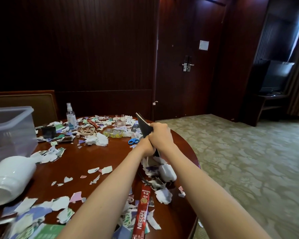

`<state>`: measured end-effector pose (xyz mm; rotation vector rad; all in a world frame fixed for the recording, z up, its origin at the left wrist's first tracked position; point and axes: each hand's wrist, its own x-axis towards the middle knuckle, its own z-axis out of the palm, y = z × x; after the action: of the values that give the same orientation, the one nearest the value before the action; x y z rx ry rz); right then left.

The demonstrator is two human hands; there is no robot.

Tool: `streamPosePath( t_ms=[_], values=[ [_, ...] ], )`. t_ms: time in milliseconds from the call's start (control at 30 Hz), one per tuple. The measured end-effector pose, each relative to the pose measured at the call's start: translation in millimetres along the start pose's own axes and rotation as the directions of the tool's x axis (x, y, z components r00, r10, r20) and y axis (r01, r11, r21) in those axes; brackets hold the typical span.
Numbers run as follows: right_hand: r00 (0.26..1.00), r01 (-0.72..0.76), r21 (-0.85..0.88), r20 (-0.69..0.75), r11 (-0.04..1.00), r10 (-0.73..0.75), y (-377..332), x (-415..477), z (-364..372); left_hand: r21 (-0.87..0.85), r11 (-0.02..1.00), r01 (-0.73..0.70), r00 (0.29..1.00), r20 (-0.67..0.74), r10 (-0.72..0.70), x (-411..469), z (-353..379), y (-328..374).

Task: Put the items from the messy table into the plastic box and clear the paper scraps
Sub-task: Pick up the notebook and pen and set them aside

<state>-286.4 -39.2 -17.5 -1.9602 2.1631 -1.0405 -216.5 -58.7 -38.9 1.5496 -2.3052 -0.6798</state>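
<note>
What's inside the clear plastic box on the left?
Through the plastic box's translucent wall and open top, nothing distinct shows inside; it looks empty. Its floor is hidden by the white vase lying in front and the frame edge.

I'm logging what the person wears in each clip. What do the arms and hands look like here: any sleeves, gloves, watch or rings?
Both forearms are bare as far as the frame shows, with no sleeves visible. The left hand and right hand wear no gloves. No watch, bracelet or ring shows on either, though the fingers are partly hidden.
</note>
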Motion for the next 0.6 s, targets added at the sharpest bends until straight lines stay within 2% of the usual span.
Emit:
streamPosePath(
  t_ms=[200,333,467,600],
  values=[
    [1.000,0.018,-0.035,-0.011,0.999,-0.018,-4.1,0.3,1.2,-0.039,0.999,-0.010,0.999,-0.034,0.009,-7.4,-11.1,-6.6],
    [0.997,-0.014,-0.004,-0.076,1.000,0.014,4.0,3.9,-17.1,-0.093,0.995,0.030,0.998,-0.044,-0.034,-9.5,-13.2,1.4],
    [0.979,-0.108,0.067,-0.169,0.992,0.118,21.1,8.0,-37.3,-0.102,0.994,0.039,0.998,-0.054,-0.045,-4.7,-4.3,8.2],
    [0.941,-0.239,0.182,-0.200,0.954,0.274,48.8,7.0,-48.9,-0.076,0.997,-0.011,1.000,-0.015,0.010,-6.2,8.6,24.2]
  ],
)
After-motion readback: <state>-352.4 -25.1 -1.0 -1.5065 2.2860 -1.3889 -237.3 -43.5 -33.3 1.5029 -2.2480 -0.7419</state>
